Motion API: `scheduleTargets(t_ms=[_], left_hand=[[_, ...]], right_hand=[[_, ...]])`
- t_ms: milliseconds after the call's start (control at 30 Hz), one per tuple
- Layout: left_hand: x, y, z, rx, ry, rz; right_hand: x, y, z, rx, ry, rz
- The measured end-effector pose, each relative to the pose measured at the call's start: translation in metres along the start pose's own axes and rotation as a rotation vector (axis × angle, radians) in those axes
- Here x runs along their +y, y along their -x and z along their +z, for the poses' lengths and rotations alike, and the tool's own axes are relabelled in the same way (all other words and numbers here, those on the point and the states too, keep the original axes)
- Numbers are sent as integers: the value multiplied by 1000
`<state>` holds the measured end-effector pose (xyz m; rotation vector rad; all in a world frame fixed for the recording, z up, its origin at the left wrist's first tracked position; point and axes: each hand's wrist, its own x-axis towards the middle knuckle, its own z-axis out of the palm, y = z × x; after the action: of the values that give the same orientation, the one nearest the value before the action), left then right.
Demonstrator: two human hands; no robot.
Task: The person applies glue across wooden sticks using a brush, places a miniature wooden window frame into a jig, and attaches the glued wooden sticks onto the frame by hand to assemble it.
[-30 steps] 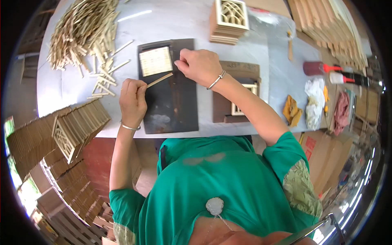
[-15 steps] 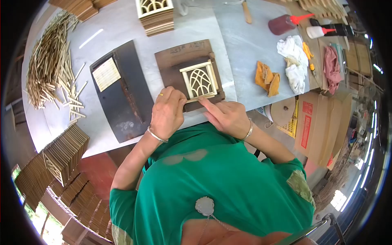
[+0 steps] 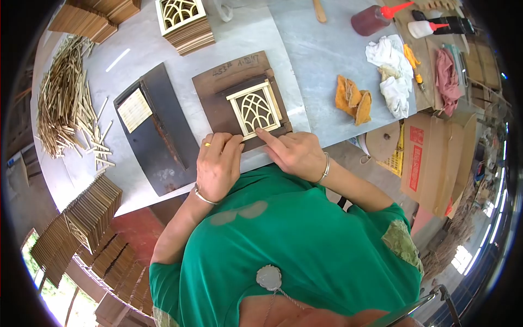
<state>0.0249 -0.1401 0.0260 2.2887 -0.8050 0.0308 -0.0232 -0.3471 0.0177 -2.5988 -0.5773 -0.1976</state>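
Note:
A pale wooden lattice panel [image 3: 254,110] with arched bars lies in a dark brown board jig [image 3: 210,90] with raised edge strips. My left hand [image 3: 218,166], with a ring and a bangle, is at the panel's lower left corner. Its fingers are bent and pressed together; whatever lies between the fingertips is hidden. My right hand [image 3: 295,156] holds the panel's bottom edge against the jig, with the index fingertip on that edge and the other fingers folded beneath. Left of the jig is a dark board [image 3: 155,131] bearing a pale slatted piece [image 3: 134,110].
Loose wooden sticks [image 3: 65,98] are heaped at the far left. Finished lattice panels [image 3: 188,30] are stacked behind the jig. To the right are a red-tipped bottle [image 3: 370,20], an orange cloth [image 3: 354,101] and a white rag [image 3: 393,71]. A cardboard box [image 3: 433,161] stands beyond the table edge.
My left hand has shifted slightly down and away from the panel's bottom edge. My right index finger still rests on that edge. The whole view has shifted a little as the head moved.

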Motion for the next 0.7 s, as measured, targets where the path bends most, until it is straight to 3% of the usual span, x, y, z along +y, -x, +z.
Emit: scheduleTargets(t_ms=[700], left_hand=[[11,-6,9,-99,-197,240]], right_hand=[[15,7,-15,58,-28,14]])
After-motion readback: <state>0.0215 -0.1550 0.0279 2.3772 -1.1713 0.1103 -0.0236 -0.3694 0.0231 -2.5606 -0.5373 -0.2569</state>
